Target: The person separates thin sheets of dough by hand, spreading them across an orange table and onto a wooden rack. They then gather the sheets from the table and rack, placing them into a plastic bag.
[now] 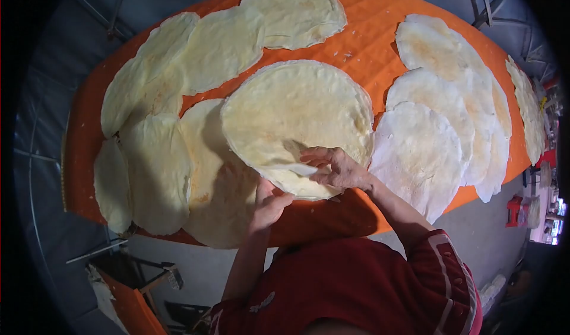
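Observation:
A large round flatbread sheet (297, 109) lies in front of me on a table with an orange cloth (368, 14). My left hand (270, 204) grips its near edge, thumb on top and fingers out of sight beneath. Just to the right, my right hand (338, 169) pinches a lifted flap of the top layer near the same edge, and a gap shows under the flap. Left of my left hand, another flatbread (214, 169) lies partly in shadow. Close to my right wrist rests a paler flatbread (415, 151).
Overlapping flatbreads (222, 47) cover the table's left and far side. More overlapping flatbreads (439, 50) lie on the right, with another stack (525, 109) at the far right edge. A red stool-like object (513, 210) stands on the floor at right. Some wooden framework (148, 281) is at lower left.

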The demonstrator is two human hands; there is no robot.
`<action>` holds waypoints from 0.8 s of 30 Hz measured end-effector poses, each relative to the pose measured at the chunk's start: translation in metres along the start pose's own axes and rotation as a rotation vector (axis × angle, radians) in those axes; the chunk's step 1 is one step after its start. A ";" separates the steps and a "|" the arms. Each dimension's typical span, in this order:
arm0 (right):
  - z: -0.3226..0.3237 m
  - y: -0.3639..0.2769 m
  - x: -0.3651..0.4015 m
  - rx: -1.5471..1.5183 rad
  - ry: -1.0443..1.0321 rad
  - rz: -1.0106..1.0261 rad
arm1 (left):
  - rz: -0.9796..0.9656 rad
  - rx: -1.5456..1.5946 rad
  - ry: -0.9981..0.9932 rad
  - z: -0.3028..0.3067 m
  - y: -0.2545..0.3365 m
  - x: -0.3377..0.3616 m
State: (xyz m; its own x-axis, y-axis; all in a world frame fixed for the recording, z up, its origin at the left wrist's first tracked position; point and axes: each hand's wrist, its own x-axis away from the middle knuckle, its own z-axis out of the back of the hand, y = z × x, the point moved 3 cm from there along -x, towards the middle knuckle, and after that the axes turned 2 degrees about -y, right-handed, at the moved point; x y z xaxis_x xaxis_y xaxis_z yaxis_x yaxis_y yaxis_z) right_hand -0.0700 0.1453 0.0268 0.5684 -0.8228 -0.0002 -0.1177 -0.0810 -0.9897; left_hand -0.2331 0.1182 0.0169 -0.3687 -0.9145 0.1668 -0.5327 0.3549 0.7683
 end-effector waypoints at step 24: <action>0.019 -0.026 -0.040 1.224 0.034 0.048 | 0.025 -0.536 0.361 0.017 0.009 0.029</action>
State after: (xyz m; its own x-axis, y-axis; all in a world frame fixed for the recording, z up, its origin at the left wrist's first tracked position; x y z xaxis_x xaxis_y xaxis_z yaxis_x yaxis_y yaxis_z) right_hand -0.0742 0.1913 0.0498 0.5609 -0.8261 -0.0553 0.7153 0.5171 -0.4700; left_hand -0.2610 0.0981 0.0181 -0.0473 -0.9481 0.3143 -0.0384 0.3162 0.9479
